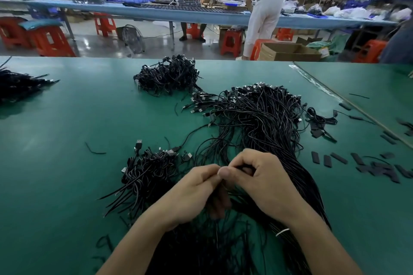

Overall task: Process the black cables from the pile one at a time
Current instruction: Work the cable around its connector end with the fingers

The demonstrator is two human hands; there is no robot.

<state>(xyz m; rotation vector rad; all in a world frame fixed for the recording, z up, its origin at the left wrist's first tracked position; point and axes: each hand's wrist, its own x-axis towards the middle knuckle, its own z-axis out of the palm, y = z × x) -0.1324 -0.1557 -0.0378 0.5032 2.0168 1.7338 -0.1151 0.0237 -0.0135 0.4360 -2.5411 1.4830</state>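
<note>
A large pile of black cables [259, 118] with USB plugs spreads across the green table [67, 123] and runs down under my arms. My left hand [192, 192] and my right hand [261, 183] meet above the pile's near part, fingertips together. Both pinch the same thin black cable [242, 166] between thumb and fingers; only a short stretch of it shows inside my right hand's curl. A smaller bundle of looped cables [147, 169] lies just left of my left hand.
Another coiled bundle [167, 76] sits at the back centre, and one more [17, 85] at the far left edge. Several short black sleeve pieces [377, 167] lie scattered at the right. A taped seam [317, 85] crosses the table's right side. A person stands beyond the table.
</note>
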